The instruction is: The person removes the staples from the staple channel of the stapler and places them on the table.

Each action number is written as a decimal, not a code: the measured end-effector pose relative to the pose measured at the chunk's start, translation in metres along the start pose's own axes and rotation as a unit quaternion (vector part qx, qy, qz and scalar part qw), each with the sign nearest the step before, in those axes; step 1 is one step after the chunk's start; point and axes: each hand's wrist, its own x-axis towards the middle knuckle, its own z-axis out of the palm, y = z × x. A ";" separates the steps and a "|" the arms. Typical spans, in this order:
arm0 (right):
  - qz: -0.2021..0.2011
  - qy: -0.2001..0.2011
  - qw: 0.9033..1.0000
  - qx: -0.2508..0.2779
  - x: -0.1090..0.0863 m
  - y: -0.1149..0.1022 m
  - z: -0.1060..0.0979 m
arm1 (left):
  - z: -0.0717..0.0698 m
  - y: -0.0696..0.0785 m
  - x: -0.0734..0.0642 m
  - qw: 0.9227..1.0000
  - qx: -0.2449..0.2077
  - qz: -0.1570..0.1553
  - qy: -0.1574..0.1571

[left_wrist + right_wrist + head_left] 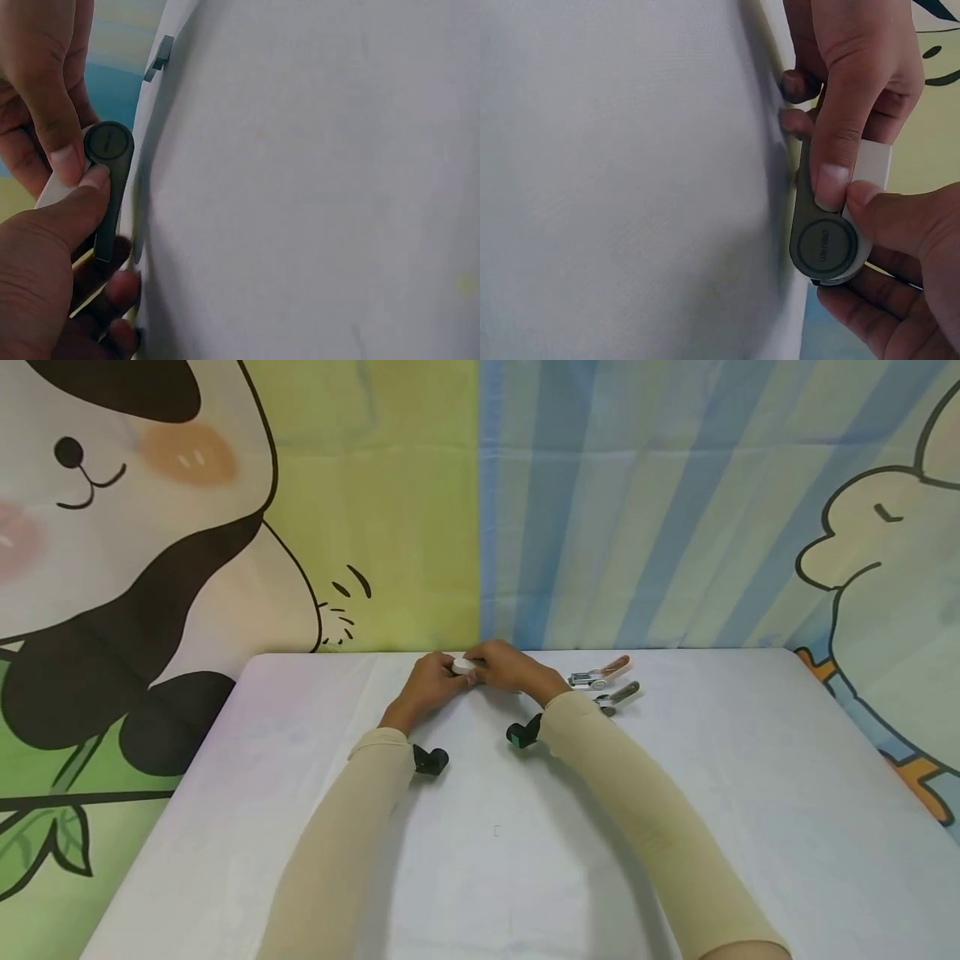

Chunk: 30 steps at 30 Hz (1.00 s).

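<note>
Past your right sleeve [645,810]: brown-handled tool [617,666], grey-handled tool [624,692] partly sleeve-blocked. Your left hand [430,685] and right hand [513,668] pinch the grey-white device [823,246], partly covering it.

The table [465,877] is showing plain white. At its far edge, the gadget [825,246] is pairing grey-green with white. Above the table, the sleeves [337,852] are appearing beige. On it, one small tool [600,677] is mixing orange-brown with silver, another tool [621,694] is showing grey-green. Behind it, the backdrop [420,527] is displaying yellow-green beside blue stripes and a black-and-white cartoon animal [172,572].
</note>
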 end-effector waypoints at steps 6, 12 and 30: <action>-0.052 -0.015 0.998 -0.018 -0.004 -0.007 -0.003 | -0.012 0.001 -0.011 0.999 -0.031 0.002 -0.032; -0.079 -0.040 0.996 -0.031 -0.014 -0.019 -0.010 | -0.021 0.007 -0.021 0.997 -0.041 0.007 -0.067; -0.124 -0.026 0.992 -0.026 -0.068 -0.028 -0.014 | -0.020 0.034 -0.053 0.990 -0.017 0.133 -0.042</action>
